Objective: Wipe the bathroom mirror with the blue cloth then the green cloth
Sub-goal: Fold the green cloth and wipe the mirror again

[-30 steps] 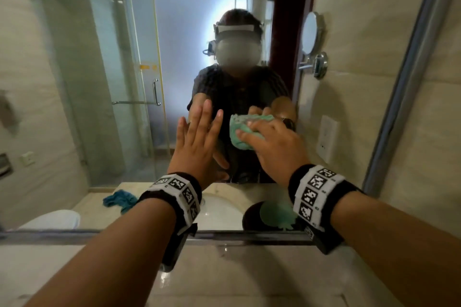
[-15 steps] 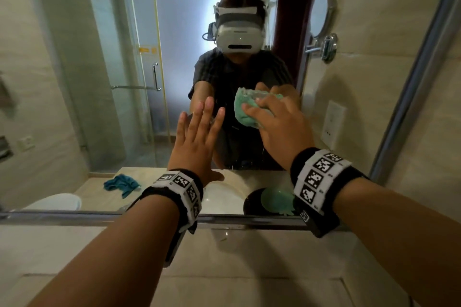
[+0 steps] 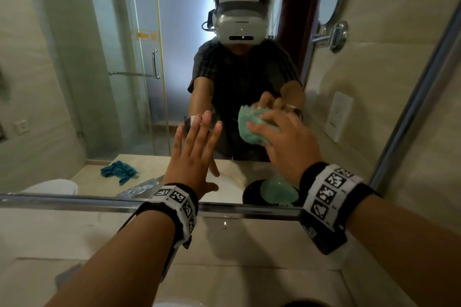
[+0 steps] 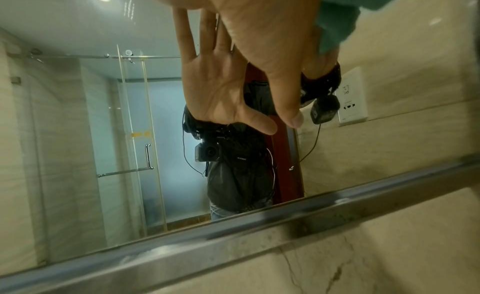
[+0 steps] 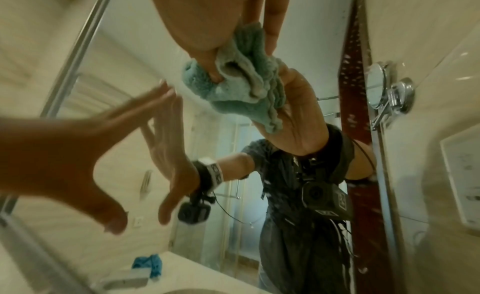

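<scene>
The bathroom mirror (image 3: 74, 82) fills the wall ahead of me. My right hand (image 3: 287, 142) grips a bunched green cloth (image 3: 250, 128) and presses it on the glass at chest height of my reflection. The right wrist view shows the thumb dug into the green cloth (image 5: 246, 87). My left hand (image 3: 192, 147) is spread with straight fingers, just left of the cloth; its fingertips (image 5: 166, 93) touch the glass while the palm stands off. The blue cloth (image 3: 119, 171) lies crumpled on the counter and shows only as a reflection, low on the left.
A steel frame (image 3: 74, 200) edges the mirror below and on the right (image 3: 411, 107). In the glass I see a round shaving mirror (image 3: 329, 0), a wall socket (image 3: 339, 117), a dark dish (image 3: 249, 194) holding something pale green, and a glass shower door (image 3: 139, 57).
My right hand swept the green cloth up the glass, then back down a little. The left hand stayed with its fingers on the mirror. My head tilted, shifting the view.
</scene>
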